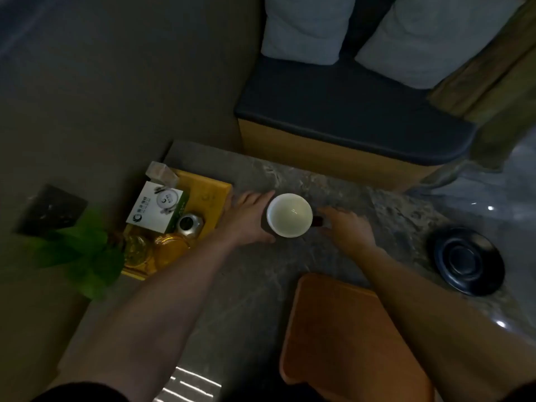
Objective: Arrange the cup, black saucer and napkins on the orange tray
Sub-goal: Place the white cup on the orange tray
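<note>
Nearest the camera lies the orange tray (342, 338), bare on the grey desk (255, 285), with both forearms reaching over and past it. Beyond it stands the white cup (289, 215), upright and apparently empty. The left hand (251, 217) cups its left side, grip wide with fingers and thumb curved round the wall, touching or very nearly so. The right hand (348, 227) sits just beside the cup's dark handle, fingers spread; whether it holds the handle I cannot tell. The black saucer (469, 261) rests well apart to the right, near the desk's edge.

Risks, as I judge them: a loose two-handed lift could tip the cup, and a sweeping right forearm could nudge the saucer off that edge. The dim light also makes the handle hard to find.

Count: one cup, one saucer, one orange tray. No napkins can be made out clearly. A second, yellow tray (214, 198) at the left carries a white box (155, 207), a small metal tin (190, 224) and glassware.
</note>
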`<state>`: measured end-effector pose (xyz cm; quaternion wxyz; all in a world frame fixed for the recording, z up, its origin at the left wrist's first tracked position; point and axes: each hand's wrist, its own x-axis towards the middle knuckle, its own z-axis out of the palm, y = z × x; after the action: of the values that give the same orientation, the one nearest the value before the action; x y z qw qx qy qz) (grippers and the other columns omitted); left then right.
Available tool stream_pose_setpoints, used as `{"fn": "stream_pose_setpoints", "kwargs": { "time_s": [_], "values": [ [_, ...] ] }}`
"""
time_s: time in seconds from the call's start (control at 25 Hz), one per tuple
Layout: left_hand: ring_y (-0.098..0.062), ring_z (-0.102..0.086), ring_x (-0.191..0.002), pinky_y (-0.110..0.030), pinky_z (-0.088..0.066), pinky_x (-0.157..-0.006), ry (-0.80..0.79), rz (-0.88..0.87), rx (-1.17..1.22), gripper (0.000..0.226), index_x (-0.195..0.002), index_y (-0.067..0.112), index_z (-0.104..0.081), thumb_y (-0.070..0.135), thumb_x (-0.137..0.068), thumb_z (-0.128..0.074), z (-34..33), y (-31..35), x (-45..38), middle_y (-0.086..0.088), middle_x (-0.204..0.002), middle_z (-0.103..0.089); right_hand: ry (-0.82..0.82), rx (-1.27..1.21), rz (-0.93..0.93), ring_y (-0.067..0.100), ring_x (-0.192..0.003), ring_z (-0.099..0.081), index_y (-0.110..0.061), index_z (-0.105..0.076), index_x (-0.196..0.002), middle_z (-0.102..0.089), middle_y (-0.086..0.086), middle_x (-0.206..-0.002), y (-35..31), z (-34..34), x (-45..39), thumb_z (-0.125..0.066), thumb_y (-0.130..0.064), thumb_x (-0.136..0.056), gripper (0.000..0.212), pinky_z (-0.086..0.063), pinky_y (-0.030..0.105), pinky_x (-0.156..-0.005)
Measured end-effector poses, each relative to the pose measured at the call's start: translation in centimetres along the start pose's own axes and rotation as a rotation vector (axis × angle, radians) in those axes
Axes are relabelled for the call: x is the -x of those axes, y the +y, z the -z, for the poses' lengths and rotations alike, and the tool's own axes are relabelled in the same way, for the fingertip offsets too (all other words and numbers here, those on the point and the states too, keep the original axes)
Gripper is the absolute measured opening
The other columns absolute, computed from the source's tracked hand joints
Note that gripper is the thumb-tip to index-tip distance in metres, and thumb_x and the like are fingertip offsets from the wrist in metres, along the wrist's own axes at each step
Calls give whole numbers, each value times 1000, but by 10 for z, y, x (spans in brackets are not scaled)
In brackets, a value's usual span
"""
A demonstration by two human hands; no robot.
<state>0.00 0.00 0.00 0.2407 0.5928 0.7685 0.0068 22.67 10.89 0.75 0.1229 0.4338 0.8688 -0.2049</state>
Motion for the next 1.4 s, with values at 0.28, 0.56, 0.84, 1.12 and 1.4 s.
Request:
{"fn": "stream_pose_setpoints", "kwargs": {
  "time_s": [0.28, 0.56, 0.84, 1.12, 1.4],
  "values": [
    [-21, -21, -145, -64, -4, -114, 9, -26, 110, 107, -149, 33, -20, 60, -64, -78, -2, 14, -3, 2, -154, -33, 81, -78, -24, 28, -107, -60, -34, -61, -118, -67, 0, -116, 1, -10, -5, -57, -33, -93, 25, -41, 50, -92],
    [-23, -28, -142, -67, -9, -113, -16, 32, 208, 105, -144, 33, -26, 50, -59, -85, -7, 24, -5, 4, -148, -40, 78, -153, -60, 28, -102, -62, -27, -63, -114, -69, 4, -108, -3, -13, -2, -59, -29, -92, 22, -48, 46, -87],
    [-26, -34, -137, -66, -19, -110, -36, 39, 224, 103, -138, 39, -26, 44, -56, -87, -15, 30, 2, 5, -143, -45, 40, -172, -94, 23, -98, -62, -29, -67, -111, -70, -1, -106, -6, -17, 16, -57, -26, -94, 20, -49, 49, -89],
    [-23, -39, -136, -63, -29, -107, -32, -31, 315, 104, -140, 42, -25, 40, -58, -89, -14, 41, 27, 7, -144, -45, 62, -232, -71, 17, -93, -64, -28, -68, -109, -70, -2, -103, -1, -17, 58, -61, -28, -92, 18, -54, 44, -82],
    [-25, -30, -142, -66, -23, -110, -136, -92, 383, 110, -150, 34, -22, 40, -62, -88, -23, 66, 59, 2, -155, -34, 97, -349, -162, 9, -79, -64, -31, -72, -97, -73, -8, -94, 8, -28, 118, -70, -30, -84, 14, -56, 36, -70]
  ]
}}
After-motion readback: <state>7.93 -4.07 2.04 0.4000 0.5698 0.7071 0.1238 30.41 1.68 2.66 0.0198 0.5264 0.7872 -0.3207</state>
